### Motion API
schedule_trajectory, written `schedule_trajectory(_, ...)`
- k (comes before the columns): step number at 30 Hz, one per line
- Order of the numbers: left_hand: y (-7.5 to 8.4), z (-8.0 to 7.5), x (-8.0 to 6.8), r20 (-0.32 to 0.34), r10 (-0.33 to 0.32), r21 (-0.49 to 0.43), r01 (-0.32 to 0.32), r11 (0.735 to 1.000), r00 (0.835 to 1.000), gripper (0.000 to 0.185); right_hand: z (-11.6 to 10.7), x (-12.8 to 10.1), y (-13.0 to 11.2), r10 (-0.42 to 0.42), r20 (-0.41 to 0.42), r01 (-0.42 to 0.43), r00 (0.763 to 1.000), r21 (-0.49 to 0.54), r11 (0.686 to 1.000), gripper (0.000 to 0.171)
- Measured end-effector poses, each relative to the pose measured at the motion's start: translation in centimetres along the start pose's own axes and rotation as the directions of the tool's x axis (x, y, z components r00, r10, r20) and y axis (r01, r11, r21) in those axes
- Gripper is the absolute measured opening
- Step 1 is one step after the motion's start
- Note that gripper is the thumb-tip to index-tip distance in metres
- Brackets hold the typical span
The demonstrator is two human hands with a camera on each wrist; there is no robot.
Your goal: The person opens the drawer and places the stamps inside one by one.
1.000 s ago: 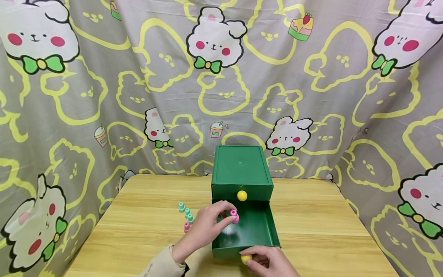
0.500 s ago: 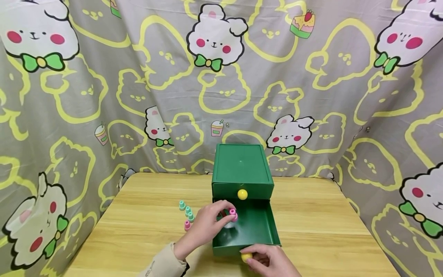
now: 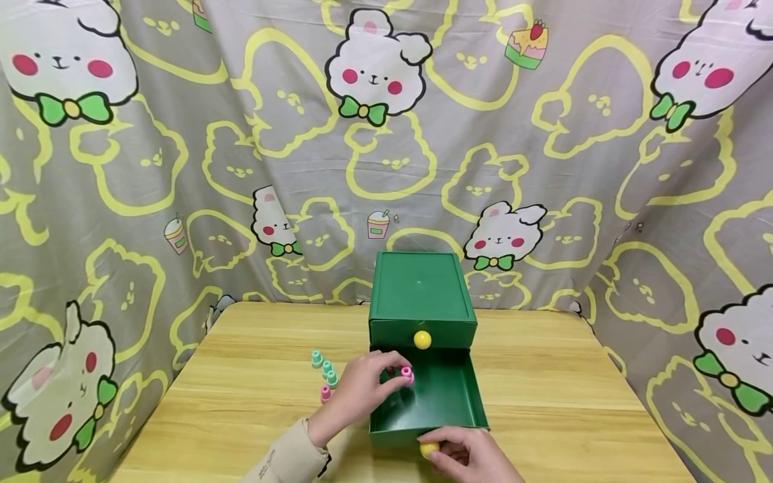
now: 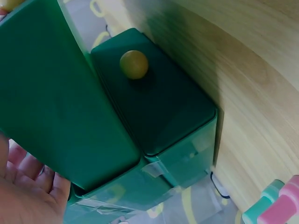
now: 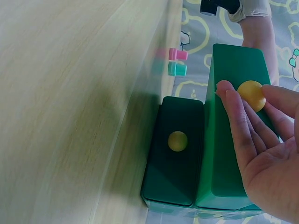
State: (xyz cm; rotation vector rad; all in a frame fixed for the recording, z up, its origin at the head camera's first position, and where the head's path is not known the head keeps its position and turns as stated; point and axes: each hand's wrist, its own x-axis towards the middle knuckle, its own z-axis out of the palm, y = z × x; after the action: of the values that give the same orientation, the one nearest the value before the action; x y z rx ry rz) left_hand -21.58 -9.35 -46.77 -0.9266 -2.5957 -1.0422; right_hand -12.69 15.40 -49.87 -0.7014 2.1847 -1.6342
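Standing on a pale wood-grain counter (image 3: 253, 402) is a small green cabinet (image 3: 421, 290) with two drawers, each bearing one round yellow knob, so two knobs in all. Behind and to both sides hangs a grey curtain (image 3: 181, 168) printed with white rabbits in green bows, yellow outlines, cakes and drinks; it closes off the room completely.

The upper drawer (image 3: 423, 333) is closed, its knob (image 3: 423, 339) facing forward. The lower drawer (image 3: 443, 399) is pulled out toward the person. The right hand (image 3: 468, 456) pinches the lower knob (image 3: 429, 449) at the drawer's front, fingers curled around it; the right wrist view shows the same knob (image 5: 251, 95) between thumb and fingertips.

The left hand (image 3: 362, 392) reaches over the drawer's left wall and pinches one pink peg (image 3: 407, 374) above the open drawer.

On the counter just left of the cabinet stand four more small pegs in a close cluster: three teal pegs (image 3: 327, 368) and one pink counter peg (image 3: 326, 394). That makes five pegs counted, two pink and three teal. A beige sleeve (image 3: 284, 459) covers the left forearm.
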Motion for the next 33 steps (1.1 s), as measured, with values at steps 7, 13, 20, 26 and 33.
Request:
schedule_trajectory(7, 0.0, -0.1, 0.3, 0.022, -0.009, 0.02, 0.008, 1.0, 1.0, 0.006, 0.0, 0.1, -0.1, 0.028, -0.002, -0.028, 1.0, 0.005, 1.0, 0.03)
schedule_trajectory(13, -0.1, 0.2, 0.5, 0.021, 0.012, 0.1, -0.014, 0.995, 1.0, 0.011, 0.1, 0.2, -0.1, 0.028, 0.001, -0.028, 1.0, 0.007, 1.0, 0.031)
schedule_trajectory(20, -0.1, 0.7, 0.7, 0.055, 0.012, 0.157, -0.02, 0.987, 0.998, 0.009, 0.2, -0.1, 0.2, -0.044, 0.008, 0.044, 0.999, 0.0, 0.999, 0.032)
schedule_trajectory(26, 0.0, 0.8, 0.8, 0.079, 0.005, 0.187, -0.02, 0.982, 0.997, 0.008, 0.1, 0.0, 0.2, -0.034, 0.017, 0.034, 0.999, 0.01, 0.999, 0.031)
schedule_trajectory(33, 0.0, 0.9, 1.0, 0.104, 0.002, 0.213, -0.025, 0.977, 0.995, 0.008, 0.1, 0.0, 0.2, -0.027, 0.018, 0.027, 0.999, 0.011, 1.0, 0.032)
